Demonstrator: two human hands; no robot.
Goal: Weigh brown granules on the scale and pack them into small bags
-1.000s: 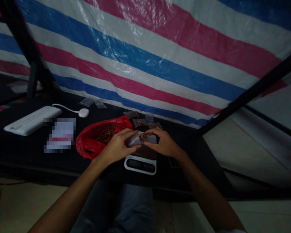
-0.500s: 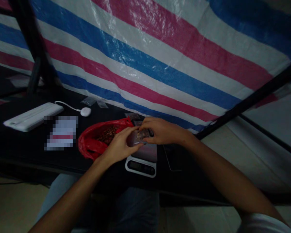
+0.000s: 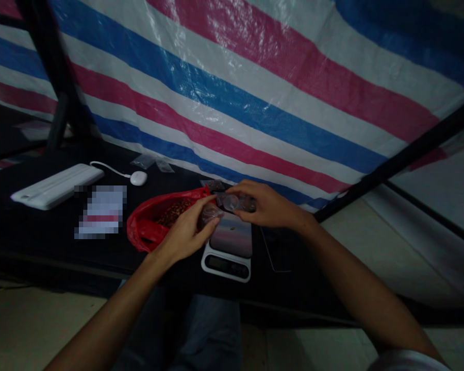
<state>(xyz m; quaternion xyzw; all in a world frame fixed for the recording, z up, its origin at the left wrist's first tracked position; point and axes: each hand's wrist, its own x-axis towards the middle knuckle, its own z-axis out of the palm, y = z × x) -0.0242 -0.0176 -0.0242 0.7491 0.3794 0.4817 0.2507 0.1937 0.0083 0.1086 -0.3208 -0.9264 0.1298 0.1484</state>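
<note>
My left hand (image 3: 183, 234) is closed on a small clear plastic bag (image 3: 212, 213), pinched between thumb and fingers. Facing it, my right hand (image 3: 261, 203) grips a small clear plastic container (image 3: 231, 202) with a round open-looking end; its exact kind is hard to make out in the dim light. Both hands are over the far part of a white kitchen scale (image 3: 231, 239) with a grey plate. A tiny brown piece (image 3: 232, 228) lies on that plate. Left of the scale, a red plastic bag (image 3: 139, 224) stands open, holding many small brown pieces (image 3: 174, 212), partly hidden by my left hand.
A small filled clear bag (image 3: 212, 184) lies behind the scale. Farther left on the black table (image 3: 112, 263) are flat clear bags (image 3: 143, 161), a white power bank (image 3: 58, 185), a cabled white disc (image 3: 138, 178) and a blurred card (image 3: 102, 211). A striped sheet (image 3: 216, 103) rises behind.
My hands have drawn apart; the clear bag is now in my left hand and the clear container in my right. More of the scale plate shows, with the tiny brown piece on it.
</note>
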